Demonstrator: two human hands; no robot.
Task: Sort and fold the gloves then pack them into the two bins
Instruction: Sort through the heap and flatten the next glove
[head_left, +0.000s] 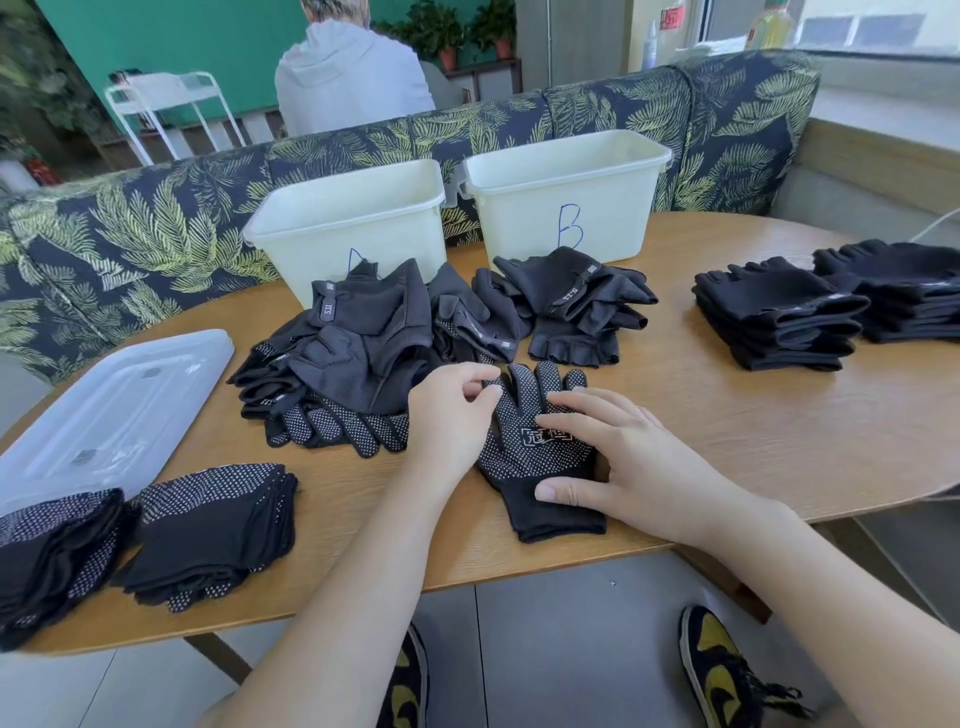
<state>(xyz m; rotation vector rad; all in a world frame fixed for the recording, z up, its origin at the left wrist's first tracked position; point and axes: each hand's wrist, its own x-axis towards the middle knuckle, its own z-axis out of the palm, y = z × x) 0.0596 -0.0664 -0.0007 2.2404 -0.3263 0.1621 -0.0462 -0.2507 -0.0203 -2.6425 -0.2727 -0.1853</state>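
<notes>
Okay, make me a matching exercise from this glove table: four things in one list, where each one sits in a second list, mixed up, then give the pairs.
Things:
1. dotted glove
2. clear lid
3. bin marked B
4. plain folded stacks

Places:
a. far side of the table, right of the other bin
b. left edge of the table
c. flat under the right hand, its fingers pinched by the left hand
d. right part of the table

Pairs: 1-c, 2-b, 3-a, 4-d
</notes>
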